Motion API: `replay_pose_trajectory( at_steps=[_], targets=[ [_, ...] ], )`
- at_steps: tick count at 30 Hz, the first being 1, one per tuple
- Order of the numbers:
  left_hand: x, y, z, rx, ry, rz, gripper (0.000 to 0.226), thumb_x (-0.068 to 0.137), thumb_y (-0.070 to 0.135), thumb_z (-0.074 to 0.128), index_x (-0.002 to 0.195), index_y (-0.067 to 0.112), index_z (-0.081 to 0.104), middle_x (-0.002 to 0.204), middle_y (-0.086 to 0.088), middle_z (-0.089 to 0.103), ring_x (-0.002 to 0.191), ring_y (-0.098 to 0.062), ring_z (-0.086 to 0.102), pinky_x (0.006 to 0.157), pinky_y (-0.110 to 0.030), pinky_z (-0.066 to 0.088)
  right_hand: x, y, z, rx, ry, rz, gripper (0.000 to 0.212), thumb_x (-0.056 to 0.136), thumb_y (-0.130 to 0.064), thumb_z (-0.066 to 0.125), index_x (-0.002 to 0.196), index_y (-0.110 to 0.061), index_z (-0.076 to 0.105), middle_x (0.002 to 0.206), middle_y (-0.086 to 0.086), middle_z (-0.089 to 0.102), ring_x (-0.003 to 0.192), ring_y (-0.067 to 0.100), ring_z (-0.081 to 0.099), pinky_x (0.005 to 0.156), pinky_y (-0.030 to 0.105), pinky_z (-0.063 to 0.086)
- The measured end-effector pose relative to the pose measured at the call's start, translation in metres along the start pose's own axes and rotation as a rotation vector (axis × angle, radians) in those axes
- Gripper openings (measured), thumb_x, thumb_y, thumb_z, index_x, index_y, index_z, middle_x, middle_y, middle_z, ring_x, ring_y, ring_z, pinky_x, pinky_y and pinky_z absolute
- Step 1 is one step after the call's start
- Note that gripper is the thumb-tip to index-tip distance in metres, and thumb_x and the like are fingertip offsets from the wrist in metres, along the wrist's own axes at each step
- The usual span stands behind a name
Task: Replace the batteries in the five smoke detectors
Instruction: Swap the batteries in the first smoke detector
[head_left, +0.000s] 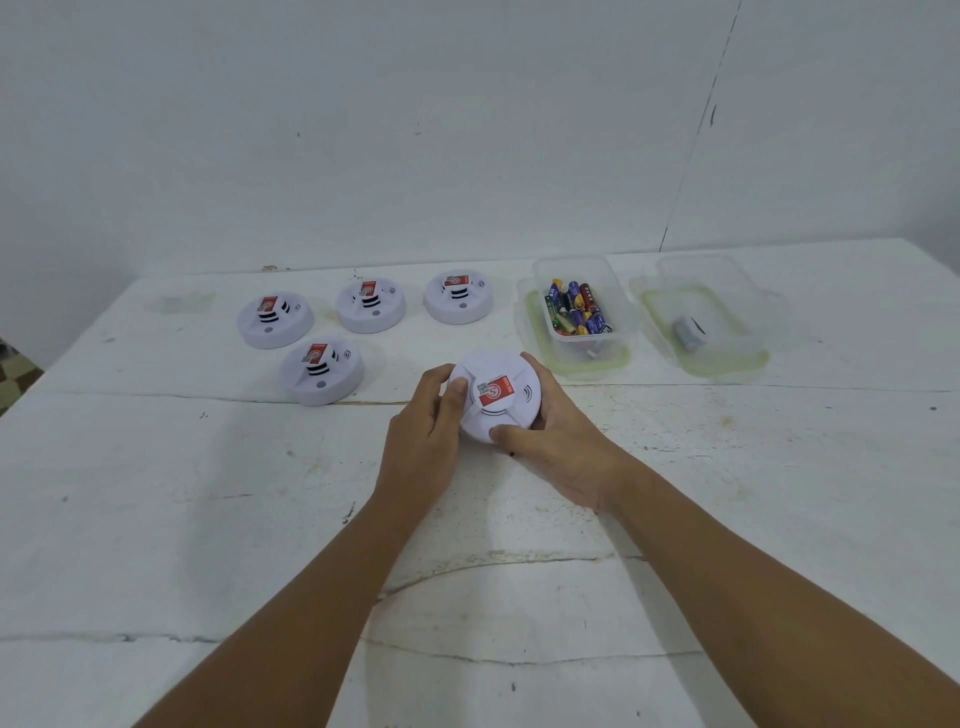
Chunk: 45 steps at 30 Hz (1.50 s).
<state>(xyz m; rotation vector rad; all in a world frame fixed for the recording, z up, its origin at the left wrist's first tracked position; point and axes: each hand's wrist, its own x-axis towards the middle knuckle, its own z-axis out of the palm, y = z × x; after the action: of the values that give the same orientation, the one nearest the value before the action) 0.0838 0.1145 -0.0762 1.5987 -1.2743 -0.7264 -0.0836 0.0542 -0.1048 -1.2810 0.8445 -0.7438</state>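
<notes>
Both hands, left (426, 415) and right (558, 441), held one detector (496, 397) tight around its sides. A hard twist could make it slip and knock the battery box (621, 317) just past the right hand.

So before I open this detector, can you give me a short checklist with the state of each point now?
1. Held smoke detector gripped by both the left hand and the right hand: ok.
2. Its red-label face is turned up toward the camera: ok.
3. Battery cover location on it: cannot tell, the underside is hidden.
4. Box of batteries is uncovered, to the right of the detectors: ok.
5. Second box holds only a grey item, leaving room for old batteries: ok.
6. Four other detectors lie on the table, apart from the hands: ok.
</notes>
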Motion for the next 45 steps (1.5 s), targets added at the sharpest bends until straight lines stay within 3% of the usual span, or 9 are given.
replay_pose_trajectory(
  at_steps=[3, 11, 21, 25, 29, 33, 40, 45],
  targets=[
    [0.0000, 0.0001, 0.0004, -0.003, -0.001, 0.004, 0.032, 0.107, 0.053, 0.040, 0.129, 0.037, 0.058, 0.106, 0.015, 0.074, 0.094, -0.003, 0.069, 0.074, -0.025, 0.053, 0.0013, 0.0004, -0.0003, -0.011, 0.006, 0.003, 0.103, 0.082, -0.008, 0.078, 0.163, -0.033, 0.020, 0.150, 0.001, 0.057, 0.135, 0.025, 0.059, 0.113, 0.057, 0.047],
    [-0.0007, 0.0016, 0.0000, -0.012, 0.002, -0.007, 0.031, 0.108, 0.051, 0.041, 0.129, 0.037, 0.059, 0.106, 0.017, 0.074, 0.094, -0.001, 0.068, 0.072, -0.021, 0.049, -0.0009, -0.0004, -0.0003, -0.039, 0.008, 0.006, 0.102, 0.083, -0.006, 0.077, 0.164, -0.033, 0.019, 0.149, 0.001, 0.058, 0.135, 0.027, 0.059, 0.114, 0.061, 0.044],
    [-0.0008, 0.0009, 0.0000, 0.004, -0.010, -0.010, 0.032, 0.109, 0.050, 0.039, 0.131, 0.037, 0.057, 0.109, 0.017, 0.073, 0.098, 0.000, 0.067, 0.075, -0.020, 0.048, -0.0027, -0.0038, 0.0011, -0.114, 0.008, -0.007, 0.105, 0.084, -0.013, 0.076, 0.165, -0.034, 0.012, 0.152, -0.003, 0.055, 0.137, 0.018, 0.058, 0.116, 0.058, 0.044],
    [-0.0013, 0.0019, -0.0002, -0.002, -0.009, 0.003, 0.031, 0.109, 0.048, 0.039, 0.131, 0.036, 0.059, 0.113, 0.018, 0.072, 0.102, 0.004, 0.065, 0.080, -0.016, 0.048, -0.0041, -0.0051, 0.0021, -0.124, -0.002, -0.014, 0.103, 0.084, -0.013, 0.076, 0.165, -0.026, 0.014, 0.152, 0.000, 0.054, 0.137, 0.019, 0.057, 0.116, 0.058, 0.044],
    [-0.0008, 0.0010, 0.0002, 0.001, -0.012, 0.005, 0.031, 0.109, 0.049, 0.039, 0.130, 0.037, 0.058, 0.113, 0.017, 0.072, 0.103, 0.002, 0.066, 0.083, -0.022, 0.052, -0.0052, -0.0069, 0.0013, -0.124, 0.007, -0.008, 0.107, 0.085, -0.013, 0.074, 0.166, -0.036, 0.007, 0.148, -0.012, 0.056, 0.131, 0.009, 0.061, 0.114, 0.048, 0.048],
    [-0.0005, 0.0001, 0.0005, -0.002, 0.002, 0.003, 0.030, 0.110, 0.046, 0.039, 0.130, 0.035, 0.059, 0.112, 0.018, 0.072, 0.101, 0.003, 0.065, 0.081, -0.020, 0.050, -0.0005, -0.0029, 0.0005, -0.098, 0.004, -0.010, 0.102, 0.084, -0.013, 0.076, 0.164, -0.029, 0.016, 0.150, 0.001, 0.056, 0.135, 0.022, 0.059, 0.115, 0.058, 0.045],
    [-0.0004, 0.0013, 0.0004, 0.002, 0.005, 0.002, 0.030, 0.110, 0.045, 0.039, 0.129, 0.032, 0.059, 0.110, 0.017, 0.072, 0.098, 0.008, 0.063, 0.072, -0.006, 0.045, 0.0000, 0.0000, 0.0008, -0.039, 0.014, 0.008, 0.104, 0.085, -0.006, 0.075, 0.165, -0.033, 0.014, 0.154, 0.000, 0.054, 0.135, 0.020, 0.060, 0.113, 0.051, 0.048],
    [-0.0013, 0.0018, 0.0001, -0.009, 0.002, 0.005, 0.030, 0.109, 0.047, 0.039, 0.128, 0.034, 0.059, 0.107, 0.017, 0.072, 0.095, 0.005, 0.065, 0.069, -0.009, 0.046, -0.0007, -0.0008, 0.0010, -0.049, 0.012, 0.001, 0.104, 0.085, -0.008, 0.074, 0.166, -0.032, 0.012, 0.153, 0.000, 0.054, 0.136, 0.021, 0.058, 0.115, 0.054, 0.046]
  ],
)
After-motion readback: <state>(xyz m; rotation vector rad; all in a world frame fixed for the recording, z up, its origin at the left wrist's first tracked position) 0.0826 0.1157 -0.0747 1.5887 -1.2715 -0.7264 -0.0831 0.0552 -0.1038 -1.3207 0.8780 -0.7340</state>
